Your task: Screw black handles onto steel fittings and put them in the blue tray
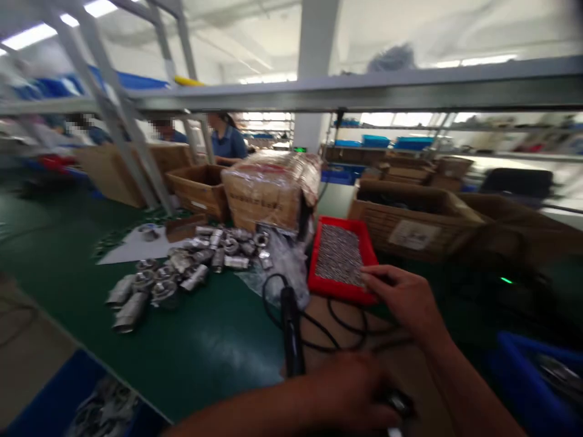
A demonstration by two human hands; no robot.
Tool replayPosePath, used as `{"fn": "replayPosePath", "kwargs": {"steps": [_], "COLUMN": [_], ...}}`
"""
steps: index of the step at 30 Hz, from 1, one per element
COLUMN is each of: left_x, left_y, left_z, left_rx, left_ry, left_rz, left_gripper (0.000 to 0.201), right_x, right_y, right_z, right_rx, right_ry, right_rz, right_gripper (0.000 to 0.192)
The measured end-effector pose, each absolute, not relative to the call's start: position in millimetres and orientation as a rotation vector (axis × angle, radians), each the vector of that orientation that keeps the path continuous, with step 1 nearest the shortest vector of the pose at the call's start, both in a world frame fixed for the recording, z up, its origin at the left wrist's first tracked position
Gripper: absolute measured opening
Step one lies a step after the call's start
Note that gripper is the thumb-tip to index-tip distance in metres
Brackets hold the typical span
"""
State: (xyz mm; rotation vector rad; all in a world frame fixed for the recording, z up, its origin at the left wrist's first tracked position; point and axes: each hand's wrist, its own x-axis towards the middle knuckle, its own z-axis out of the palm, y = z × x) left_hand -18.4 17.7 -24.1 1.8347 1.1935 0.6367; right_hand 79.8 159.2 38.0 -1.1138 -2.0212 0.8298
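My right hand (405,297) reaches to the near right side of a red tray (344,295) filled with small metal pieces (337,252), perhaps screws. Its thumb and forefinger are pinched together at the edge of the pile; anything between them is too small to make out. Lower down, my left hand (359,382) is blurred and its fingers are curled beside a dark, shiny part (399,403), which they partly hide. Left of that hand lies a black corded tool (291,328), likely an electric screwdriver, its lower end behind my left forearm.
Several silver metal fittings (164,291) are heaped on the green table (204,352), next to clear plastic wrap (291,267). Cardboard boxes (264,194) stand behind. Blue bins (532,376) flank the table at lower right and lower left. A shelf spans overhead; co-workers sit beyond.
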Motion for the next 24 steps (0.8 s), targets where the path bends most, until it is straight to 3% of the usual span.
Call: {"fn": "replayPosePath", "kwargs": {"steps": [10,19,24], "left_x": [-12.7,-11.4,-11.5], "left_y": [18.1,19.6,19.1], "left_z": [-27.1,-33.4,-31.6], "left_rx": [1.76,1.749,1.755], "left_ry": [1.301,1.314,1.315], "left_rz": [0.675,0.689,0.677], "left_gripper": [0.027,0.031,0.03], "right_x": [195.8,193.1,180.7], "right_y": [76.1,61.3,56.6], "right_z": [-14.5,-33.6,-32.2], "right_rx": [-1.048,-1.111,-1.245], "right_ry": [-1.813,-1.821,-1.359], "right_rz": [1.196,1.453,1.769], "right_gripper": [0.008,0.009,0.019]}}
